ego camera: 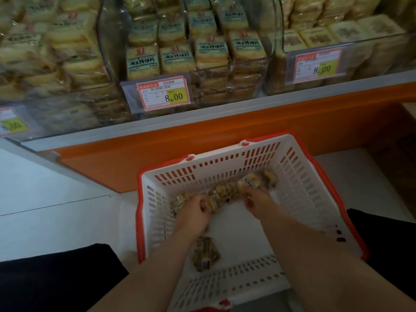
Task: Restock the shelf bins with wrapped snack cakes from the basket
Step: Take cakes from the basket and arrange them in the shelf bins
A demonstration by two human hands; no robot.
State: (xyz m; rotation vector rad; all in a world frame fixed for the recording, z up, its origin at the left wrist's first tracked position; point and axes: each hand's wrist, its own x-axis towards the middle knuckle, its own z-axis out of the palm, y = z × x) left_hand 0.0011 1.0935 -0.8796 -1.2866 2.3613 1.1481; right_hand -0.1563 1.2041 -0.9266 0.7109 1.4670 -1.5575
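A white plastic basket [310, 199] with a red rim stands on the floor below the shelf. Both my hands reach down into it. My left hand [194, 213] curls its fingers round wrapped snack cakes [221, 193] lying along the basket's far side. My right hand [256, 199] grips the wrapped snack cakes at the right end of that row [251, 180]. One more wrapped cake [206, 253] lies loose on the basket floor between my forearms. Above, clear shelf bins [225, 70] are stacked with wrapped cakes in yellow packs.
Price tags reading 8.00 hang on the middle bin [163, 93] and the right bin [315, 65]. An orange shelf base [202, 140] runs behind the basket. The pale floor [56, 221] lies to the left. Dark trouser legs show at both lower corners.
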